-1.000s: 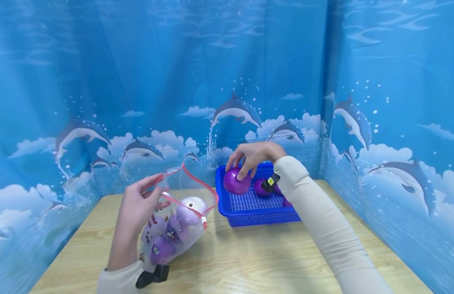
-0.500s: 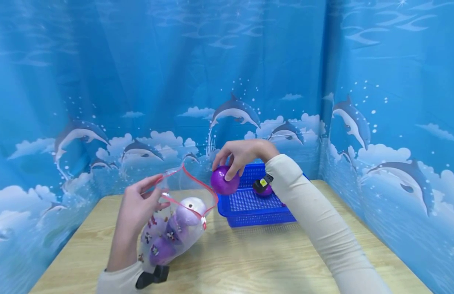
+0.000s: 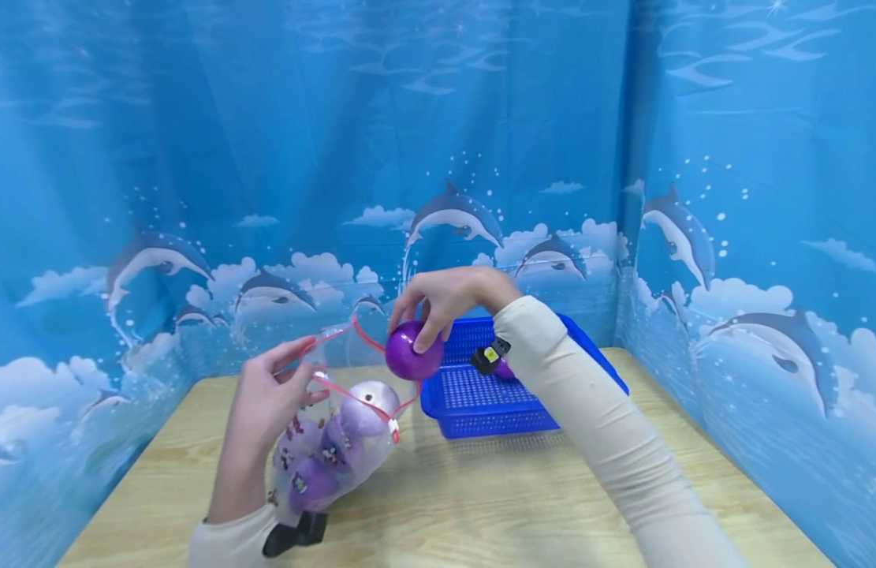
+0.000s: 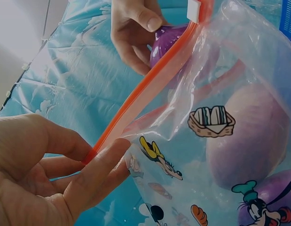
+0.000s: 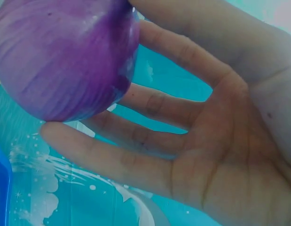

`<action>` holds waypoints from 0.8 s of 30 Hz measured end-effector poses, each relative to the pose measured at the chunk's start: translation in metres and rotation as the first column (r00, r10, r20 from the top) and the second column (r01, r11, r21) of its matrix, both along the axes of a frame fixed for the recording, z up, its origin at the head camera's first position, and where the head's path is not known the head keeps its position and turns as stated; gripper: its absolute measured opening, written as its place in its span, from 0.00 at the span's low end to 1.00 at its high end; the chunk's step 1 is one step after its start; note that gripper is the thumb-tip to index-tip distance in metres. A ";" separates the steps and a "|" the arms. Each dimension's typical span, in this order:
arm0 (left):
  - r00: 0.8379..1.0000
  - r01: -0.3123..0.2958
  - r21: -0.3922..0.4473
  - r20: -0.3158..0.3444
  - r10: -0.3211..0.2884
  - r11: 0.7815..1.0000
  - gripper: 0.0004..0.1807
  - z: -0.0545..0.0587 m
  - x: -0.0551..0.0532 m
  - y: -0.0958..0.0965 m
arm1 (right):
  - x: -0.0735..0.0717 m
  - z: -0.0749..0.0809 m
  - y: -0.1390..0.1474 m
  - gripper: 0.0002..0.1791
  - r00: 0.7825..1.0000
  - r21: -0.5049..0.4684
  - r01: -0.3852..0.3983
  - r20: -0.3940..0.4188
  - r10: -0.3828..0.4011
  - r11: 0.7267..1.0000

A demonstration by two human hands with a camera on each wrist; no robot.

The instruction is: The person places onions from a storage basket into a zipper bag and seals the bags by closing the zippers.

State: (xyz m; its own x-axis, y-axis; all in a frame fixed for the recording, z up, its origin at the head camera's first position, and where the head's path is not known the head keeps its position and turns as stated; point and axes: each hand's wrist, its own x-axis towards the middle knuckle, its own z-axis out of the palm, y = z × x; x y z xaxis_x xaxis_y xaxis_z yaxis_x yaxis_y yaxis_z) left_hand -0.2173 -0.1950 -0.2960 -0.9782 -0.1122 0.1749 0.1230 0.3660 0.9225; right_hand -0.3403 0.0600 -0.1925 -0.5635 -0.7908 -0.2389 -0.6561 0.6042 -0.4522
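Purple onion (image 3: 412, 351) is hovering at the open mouth of the clear bag (image 4: 192, 155), the right grip (image 3: 445, 296) pinching it between thumb and fingers. The left grip (image 3: 267, 394) is pinching the bag's red zip strip (image 4: 147, 87). Pale purple onions (image 3: 370, 406) are lying inside the bag. Beside it, a blue basket (image 3: 494, 422) is standing on the wooden surface (image 3: 480, 505), another purple onion (image 3: 505, 371) showing in it, partly hidden.

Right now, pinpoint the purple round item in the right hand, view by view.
Head: the purple round item is near the centre, slightly below mid-height.
Left wrist: at the top, just right of centre, partly behind the red zip strip.
Right wrist: upper left, cut off at the top.
Shared landmark: the right hand, holding it in all three.
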 end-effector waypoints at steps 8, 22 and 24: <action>1.000 0.009 0.004 -0.002 -0.009 1.000 0.27 0.000 0.000 0.001 | 0.007 0.000 -0.014 0.25 1.000 0.008 -0.018 -0.018 0.019 1.000; 1.000 0.024 0.008 -0.008 -0.024 1.000 0.27 0.000 -0.001 0.000 | 0.018 -0.002 -0.035 0.26 0.993 0.023 -0.079 -0.086 0.081 0.997; 1.000 0.021 0.003 -0.003 -0.021 1.000 0.27 0.000 0.000 0.000 | 0.018 -0.003 -0.037 0.25 0.992 0.021 -0.095 -0.086 0.097 0.995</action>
